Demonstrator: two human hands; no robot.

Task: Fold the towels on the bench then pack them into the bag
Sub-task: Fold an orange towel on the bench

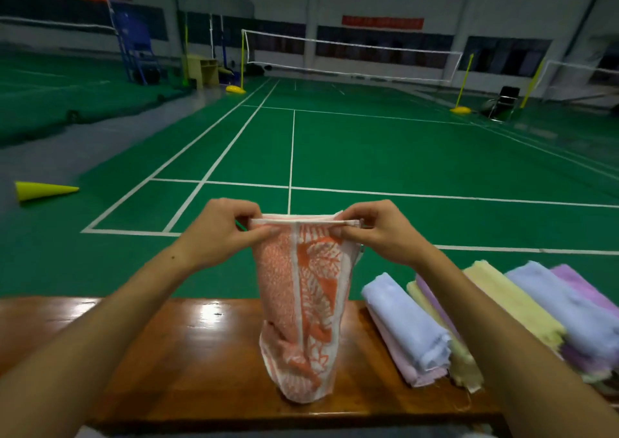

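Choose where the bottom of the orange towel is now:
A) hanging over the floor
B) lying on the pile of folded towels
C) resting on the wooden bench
C: the orange towel hangs from both hands, and its crumpled lower end sits on the wooden bench.

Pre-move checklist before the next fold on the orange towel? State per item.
1. Left hand pinches the top left corner of the orange towel: ok.
2. Right hand pinches the top right corner: ok.
3. Top edge stretched level between the hands: ok.
4. Towel hangs flat: not ok, its lower end is bunched on the bench.
5. Bare bench left of the towel to lay it down: ok.
6. Folded towels stacked on the right, apart from the orange one: ok.
7. Bag ready: cannot tell, none in view.
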